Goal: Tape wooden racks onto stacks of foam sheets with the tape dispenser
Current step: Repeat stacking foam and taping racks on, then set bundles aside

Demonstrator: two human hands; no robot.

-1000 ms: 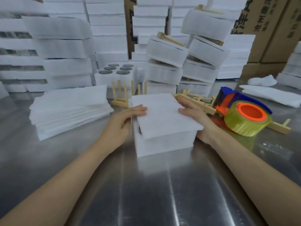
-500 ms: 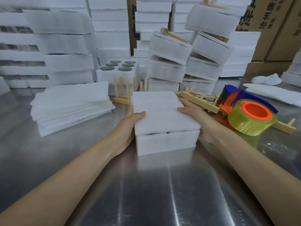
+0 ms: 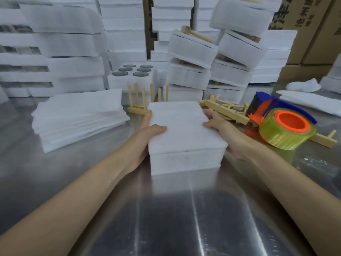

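The left hand (image 3: 147, 133) grips the foam sheet stack (image 3: 182, 126), thumb on top. The right hand (image 3: 220, 127) grips its opposite edge, fingers curled.

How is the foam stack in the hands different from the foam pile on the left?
The held foam stack is a tidy block with straight sides; the left foam pile is wider, and its sheets slide out unevenly. The left hand and right hand grip the held foam stack; nothing touches the left foam pile. Both are white foam resting on the metal table.
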